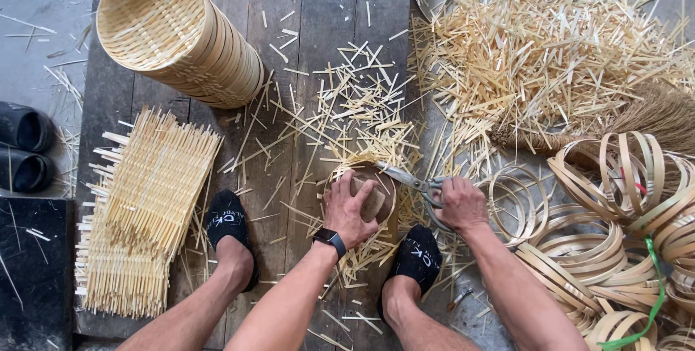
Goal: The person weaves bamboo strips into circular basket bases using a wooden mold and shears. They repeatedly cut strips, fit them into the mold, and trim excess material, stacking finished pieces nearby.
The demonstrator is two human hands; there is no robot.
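I had one pair of steel scissors (pixel 413 179), one straw broom (pixel 637 115), and two black slippers (pixel 25 148) nearby.

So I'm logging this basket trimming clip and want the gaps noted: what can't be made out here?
Head view only:
- The block under the left hand: mostly covered by the palm.
- The woven round being trimmed: hidden by the hand and strips.
- The scissors handles: inside the right hand.
- The hoops: cut off at the right edge.
- The broom: handle cut off at the right edge.
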